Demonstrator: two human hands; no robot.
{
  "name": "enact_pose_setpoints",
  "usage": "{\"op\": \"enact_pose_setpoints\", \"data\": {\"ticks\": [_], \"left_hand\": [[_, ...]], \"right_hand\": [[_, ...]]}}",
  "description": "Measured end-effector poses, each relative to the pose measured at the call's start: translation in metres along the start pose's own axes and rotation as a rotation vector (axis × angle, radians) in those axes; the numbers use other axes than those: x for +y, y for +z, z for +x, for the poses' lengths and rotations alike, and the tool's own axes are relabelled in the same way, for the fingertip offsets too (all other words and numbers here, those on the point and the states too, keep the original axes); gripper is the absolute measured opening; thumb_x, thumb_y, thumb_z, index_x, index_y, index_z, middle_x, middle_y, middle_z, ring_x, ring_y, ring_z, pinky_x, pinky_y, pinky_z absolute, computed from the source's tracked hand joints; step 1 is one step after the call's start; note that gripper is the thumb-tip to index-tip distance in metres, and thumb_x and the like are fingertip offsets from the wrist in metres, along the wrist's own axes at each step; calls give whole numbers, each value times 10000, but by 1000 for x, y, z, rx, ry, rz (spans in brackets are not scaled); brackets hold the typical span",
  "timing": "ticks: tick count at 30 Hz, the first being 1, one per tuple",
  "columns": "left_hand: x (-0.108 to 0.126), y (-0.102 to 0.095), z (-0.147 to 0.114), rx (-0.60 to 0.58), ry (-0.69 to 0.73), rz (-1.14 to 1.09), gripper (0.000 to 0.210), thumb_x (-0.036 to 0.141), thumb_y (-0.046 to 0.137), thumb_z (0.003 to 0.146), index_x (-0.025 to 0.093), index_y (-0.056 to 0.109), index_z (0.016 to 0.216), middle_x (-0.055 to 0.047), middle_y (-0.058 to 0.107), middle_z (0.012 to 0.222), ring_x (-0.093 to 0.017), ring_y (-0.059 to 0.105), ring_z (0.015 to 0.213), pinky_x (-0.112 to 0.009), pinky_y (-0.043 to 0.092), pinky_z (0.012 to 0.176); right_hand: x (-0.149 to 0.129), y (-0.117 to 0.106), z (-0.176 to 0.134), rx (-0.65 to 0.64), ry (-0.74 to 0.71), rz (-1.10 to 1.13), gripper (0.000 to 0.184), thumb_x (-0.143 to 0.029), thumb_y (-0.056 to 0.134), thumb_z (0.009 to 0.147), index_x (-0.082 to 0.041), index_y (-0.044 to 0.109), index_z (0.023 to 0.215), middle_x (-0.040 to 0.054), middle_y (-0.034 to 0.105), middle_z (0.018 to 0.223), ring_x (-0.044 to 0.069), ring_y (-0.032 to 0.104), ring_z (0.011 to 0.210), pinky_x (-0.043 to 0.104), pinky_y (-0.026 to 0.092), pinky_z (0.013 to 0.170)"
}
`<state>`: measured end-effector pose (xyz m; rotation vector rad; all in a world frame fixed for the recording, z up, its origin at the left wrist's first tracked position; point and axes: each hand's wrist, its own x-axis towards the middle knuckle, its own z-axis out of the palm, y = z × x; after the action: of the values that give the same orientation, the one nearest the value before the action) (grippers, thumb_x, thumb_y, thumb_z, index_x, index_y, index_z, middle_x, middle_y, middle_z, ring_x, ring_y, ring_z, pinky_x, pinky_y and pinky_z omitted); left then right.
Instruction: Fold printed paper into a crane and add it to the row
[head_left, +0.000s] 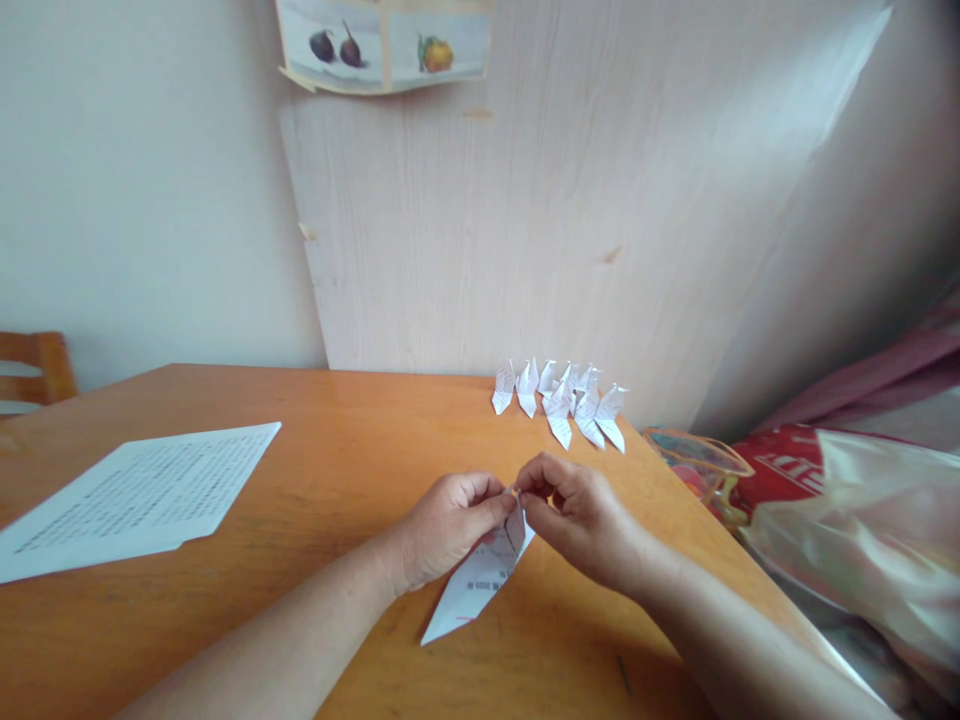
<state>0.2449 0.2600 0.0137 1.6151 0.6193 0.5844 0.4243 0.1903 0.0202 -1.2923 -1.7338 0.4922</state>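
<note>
A folded piece of printed paper (480, 585) is between my hands, over the near middle of the table. Its long pointed end slants down toward me on the left, with dark print and a small red line on it. My left hand (454, 525) pinches its upper part between thumb and fingers. At the top tip, my right hand (574, 515) closes thumb and forefinger on the paper, very near the left fingertips. The exact fold under the fingers is hidden. Beyond my hands, several folded paper cranes (559, 410) stand grouped at the table's back right.
Printed sheets (150, 495) lie stacked on the left of the wooden table (315, 600). Bags (832, 520) crowd beside its right edge. A pale board (465, 240) with fruit pictures (386, 50) stands behind, and a wooden chair (45, 365) is at far left.
</note>
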Motion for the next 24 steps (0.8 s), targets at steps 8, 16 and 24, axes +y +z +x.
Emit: {"op": "enact_pose_setpoints", "data": {"ticks": [8, 16, 24], "left_hand": [[-2, 1, 2, -6, 6, -20, 370, 501, 665, 850, 144, 601, 774, 3, 554, 694, -129, 519, 656, -254, 406, 610], [-4, 1, 3, 4, 19, 22, 386, 524, 659, 845, 148, 610, 775, 7, 548, 682, -134, 514, 645, -258, 394, 595], [-5, 1, 4, 1, 15, 4, 385, 520, 666, 841, 146, 605, 775, 9, 546, 687, -130, 509, 645, -255, 391, 591]], "right_hand": [[-1, -2, -2, 26, -42, -159, 151, -95, 569, 811, -224, 567, 890, -15, 635, 752, 128, 577, 654, 242, 432, 586], [-3, -8, -1, -6, -75, -234, 152, -108, 586, 803, -229, 569, 894, -5, 646, 772, 145, 609, 686, 263, 456, 623], [-5, -10, 0, -18, -87, -278, 127, -110, 585, 808, -226, 563, 853, -9, 643, 764, 140, 599, 674, 264, 448, 621]]}}
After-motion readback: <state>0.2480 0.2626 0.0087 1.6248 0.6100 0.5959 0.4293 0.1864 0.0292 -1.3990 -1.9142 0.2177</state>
